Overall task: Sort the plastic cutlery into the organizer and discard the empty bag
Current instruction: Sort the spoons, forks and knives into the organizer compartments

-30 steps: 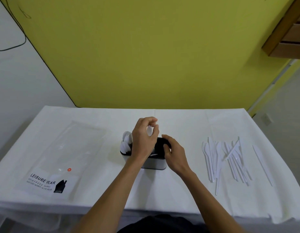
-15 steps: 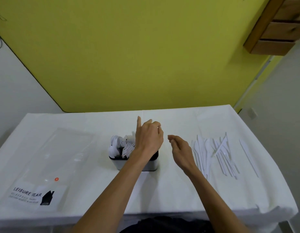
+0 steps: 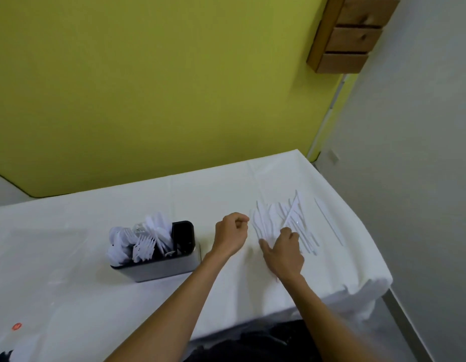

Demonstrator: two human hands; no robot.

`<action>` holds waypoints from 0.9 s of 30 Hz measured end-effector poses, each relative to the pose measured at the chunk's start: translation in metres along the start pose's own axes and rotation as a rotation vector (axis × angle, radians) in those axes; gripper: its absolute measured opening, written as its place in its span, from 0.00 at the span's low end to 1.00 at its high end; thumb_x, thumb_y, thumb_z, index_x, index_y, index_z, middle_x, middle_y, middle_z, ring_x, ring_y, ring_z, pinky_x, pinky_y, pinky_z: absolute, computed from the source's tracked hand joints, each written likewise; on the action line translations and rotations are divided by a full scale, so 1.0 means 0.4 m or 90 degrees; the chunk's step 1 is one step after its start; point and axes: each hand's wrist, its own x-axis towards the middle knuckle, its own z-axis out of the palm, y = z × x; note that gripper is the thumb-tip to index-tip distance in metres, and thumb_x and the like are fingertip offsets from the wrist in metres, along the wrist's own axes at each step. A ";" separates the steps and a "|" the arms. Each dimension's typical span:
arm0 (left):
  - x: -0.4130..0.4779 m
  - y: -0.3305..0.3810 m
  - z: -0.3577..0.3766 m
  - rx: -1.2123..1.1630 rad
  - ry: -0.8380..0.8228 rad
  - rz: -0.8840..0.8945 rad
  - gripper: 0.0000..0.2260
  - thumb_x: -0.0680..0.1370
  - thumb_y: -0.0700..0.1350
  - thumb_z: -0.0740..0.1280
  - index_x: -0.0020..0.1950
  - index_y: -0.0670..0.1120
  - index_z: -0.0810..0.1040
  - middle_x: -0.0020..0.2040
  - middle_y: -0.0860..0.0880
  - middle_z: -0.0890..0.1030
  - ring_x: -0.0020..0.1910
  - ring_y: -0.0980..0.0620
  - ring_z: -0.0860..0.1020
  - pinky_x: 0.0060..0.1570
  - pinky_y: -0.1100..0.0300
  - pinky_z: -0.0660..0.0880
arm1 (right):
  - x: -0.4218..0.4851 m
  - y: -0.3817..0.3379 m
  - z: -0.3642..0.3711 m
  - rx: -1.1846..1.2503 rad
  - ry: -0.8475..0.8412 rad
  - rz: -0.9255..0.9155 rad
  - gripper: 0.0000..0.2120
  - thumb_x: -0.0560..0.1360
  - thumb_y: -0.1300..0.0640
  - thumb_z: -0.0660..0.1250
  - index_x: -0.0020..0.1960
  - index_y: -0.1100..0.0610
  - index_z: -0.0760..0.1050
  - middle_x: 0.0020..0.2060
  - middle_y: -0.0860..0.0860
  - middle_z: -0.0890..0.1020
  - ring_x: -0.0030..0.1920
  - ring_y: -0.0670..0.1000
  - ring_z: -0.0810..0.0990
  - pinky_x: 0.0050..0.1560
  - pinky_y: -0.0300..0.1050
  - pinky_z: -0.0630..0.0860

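Note:
The grey organizer (image 3: 161,269) stands left of centre on the white tablecloth. It holds white spoons (image 3: 116,242), forks (image 3: 143,248) and other white cutlery (image 3: 158,229); its black right compartment (image 3: 183,235) looks empty. A pile of loose white cutlery (image 3: 278,218) lies to the right, with a single knife (image 3: 328,223) apart from it. My right hand (image 3: 284,253) lies on the near edge of the pile, thumb spread, fingertips touching the pieces. My left hand (image 3: 230,236) hovers between organizer and pile, fingers curled, holding nothing. The clear empty bag (image 3: 43,288) lies flat at the left.
The table's right edge (image 3: 362,231) drops off just beyond the single knife. A wooden drawer unit (image 3: 352,35) hangs on the wall at the upper right. A yellow wall stands behind the table.
Both hands left the organizer and moved right to the loose pile. My right hand now rests on the cutlery. The view swung right, pushing the bag to the frame's left edge.

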 end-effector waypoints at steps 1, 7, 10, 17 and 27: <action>-0.002 -0.010 0.014 -0.012 -0.005 -0.024 0.11 0.80 0.41 0.62 0.57 0.48 0.83 0.54 0.52 0.84 0.51 0.57 0.79 0.48 0.71 0.70 | -0.004 0.008 0.010 -0.032 -0.007 0.008 0.31 0.75 0.40 0.68 0.68 0.58 0.64 0.62 0.55 0.72 0.59 0.57 0.77 0.52 0.50 0.76; -0.002 -0.057 0.051 -0.095 0.026 -0.127 0.07 0.79 0.42 0.65 0.53 0.52 0.80 0.52 0.51 0.84 0.51 0.53 0.81 0.42 0.67 0.73 | 0.021 0.022 0.022 -0.094 -0.072 -0.012 0.14 0.79 0.52 0.63 0.60 0.60 0.68 0.55 0.56 0.77 0.49 0.56 0.81 0.42 0.44 0.71; 0.002 -0.061 0.075 -0.115 0.027 -0.170 0.07 0.79 0.43 0.65 0.54 0.51 0.79 0.52 0.50 0.84 0.49 0.52 0.83 0.48 0.59 0.79 | 0.028 0.030 0.016 -0.097 -0.083 -0.042 0.10 0.78 0.57 0.62 0.57 0.59 0.68 0.51 0.55 0.78 0.44 0.56 0.79 0.41 0.46 0.73; 0.012 -0.034 0.132 -0.068 -0.033 -0.213 0.14 0.79 0.54 0.64 0.42 0.44 0.76 0.40 0.48 0.82 0.39 0.50 0.83 0.51 0.51 0.82 | 0.045 0.060 -0.006 -0.030 -0.141 -0.063 0.15 0.77 0.56 0.63 0.61 0.59 0.63 0.43 0.52 0.75 0.40 0.53 0.77 0.37 0.44 0.72; 0.063 0.033 0.176 -0.212 -0.128 -0.323 0.25 0.76 0.64 0.68 0.48 0.40 0.77 0.42 0.45 0.82 0.41 0.49 0.83 0.43 0.55 0.83 | 0.052 0.060 -0.071 0.008 -0.183 -0.149 0.11 0.82 0.53 0.56 0.55 0.60 0.70 0.48 0.55 0.79 0.42 0.52 0.75 0.39 0.44 0.71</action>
